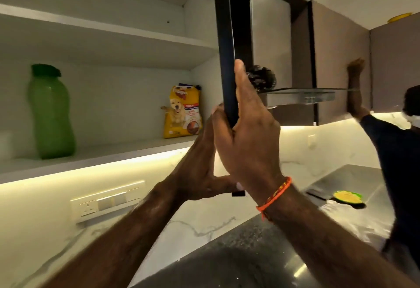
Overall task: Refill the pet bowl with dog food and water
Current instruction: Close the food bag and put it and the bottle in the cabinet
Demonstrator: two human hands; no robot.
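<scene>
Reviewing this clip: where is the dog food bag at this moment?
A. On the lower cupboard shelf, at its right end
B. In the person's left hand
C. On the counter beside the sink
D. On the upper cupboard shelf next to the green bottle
A: the dog food bag stands upright on the lower shelf at its right end, untouched, while both hands hold the cupboard door.

The yellow dog-food bag (183, 112) with a dog's picture, at the cupboard shelf's right end, carries print too blurred to read.

white shelf (95, 158) bears green bottle (51, 115) and dog food bag (183, 112).
</scene>
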